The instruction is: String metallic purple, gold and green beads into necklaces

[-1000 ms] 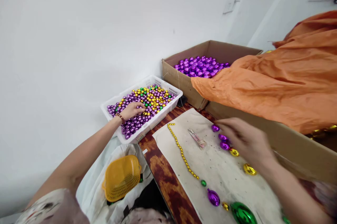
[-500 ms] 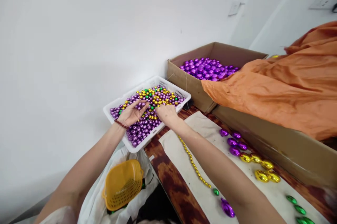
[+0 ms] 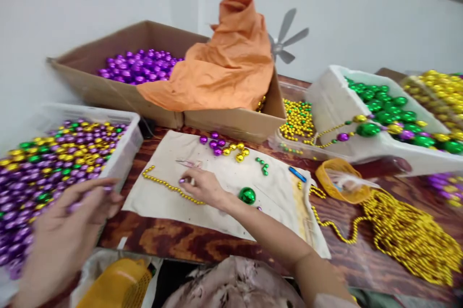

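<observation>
My left hand, slightly blurred, hovers over the near right side of a white plastic basket. Its fingers are curled together, with a small purple bead at the tips. Above a pale cloth, my right hand pinches another purple bead at its fingertips. Below that hand runs a gold bead string, its right end hidden by the hand and forearm. Tweezers lie just beyond the fingers. Purple, gold and green loose beads fill the basket.
Behind the cloth stands a cardboard box of purple beads, partly draped with orange fabric. Small purple beads, gold beads and a large green ball rest on the cloth. Gold bead strands are heaped at right.
The view has swung right. My hands have come out of the basket's middle; the right one is now over the cloth, the left nearer me at the basket's side.
</observation>
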`<state>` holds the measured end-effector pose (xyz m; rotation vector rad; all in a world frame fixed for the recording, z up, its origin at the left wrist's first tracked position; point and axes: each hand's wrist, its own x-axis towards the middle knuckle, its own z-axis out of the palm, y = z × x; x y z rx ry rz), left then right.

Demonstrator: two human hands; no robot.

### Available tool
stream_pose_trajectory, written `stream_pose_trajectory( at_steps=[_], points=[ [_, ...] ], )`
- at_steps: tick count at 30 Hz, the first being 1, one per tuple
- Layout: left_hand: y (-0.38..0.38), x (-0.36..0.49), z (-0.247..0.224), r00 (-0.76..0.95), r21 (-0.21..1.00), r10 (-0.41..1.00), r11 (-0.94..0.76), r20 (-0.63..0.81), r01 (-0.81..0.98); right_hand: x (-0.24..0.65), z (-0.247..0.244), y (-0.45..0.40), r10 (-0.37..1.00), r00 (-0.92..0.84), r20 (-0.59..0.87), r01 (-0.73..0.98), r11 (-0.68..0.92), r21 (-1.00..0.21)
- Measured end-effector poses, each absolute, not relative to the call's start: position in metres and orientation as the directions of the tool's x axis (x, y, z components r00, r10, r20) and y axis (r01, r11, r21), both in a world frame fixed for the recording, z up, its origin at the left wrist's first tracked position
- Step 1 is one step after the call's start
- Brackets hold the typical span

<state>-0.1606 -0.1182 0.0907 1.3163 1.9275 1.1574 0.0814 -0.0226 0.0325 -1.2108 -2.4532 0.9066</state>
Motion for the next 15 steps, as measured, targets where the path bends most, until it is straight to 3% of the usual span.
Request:
stream_pose_trajectory(
  at_steps=[1, 3, 6, 10, 15],
  points=[
    [-0.108, -0.134, 0.078, -0.370, 0.896, 0.928, 0.193, -0.034, 0.400, 0.109, 0.024, -0.023, 0.852, -0.511, -0.113, 0.715, 0.348, -0.607],
    [-0.080, -0.078, 0.048, -0.185, 0.927, 0.977, 0.166, -0.109, 0.335, 0.154, 0.011, -0.020, 0.925, -0.309, -0.221, 0.859, 0.172, -0.482],
    [-0.028, -0.006, 0.004, 0.019, 0.927, 0.999, 0.039, -0.050, 0.373, 0.194, 0.002, -0.005, 0.951, -0.159, -0.265, 0.943, 0.066, -0.327],
    [0.021, 0.053, -0.028, 0.187, 0.730, 0.976, -0.211, 0.116, 0.650, 0.212, 0.000, 0.019, 0.953, -0.135, -0.271, 0.958, 0.056, -0.280],
    [0.032, 0.080, -0.043, 0.359, 0.416, 0.927, -0.372, 0.114, 0.830, 0.220, -0.005, 0.031, 0.945, -0.162, -0.283, 0.958, 0.081, -0.277]
  ],
)
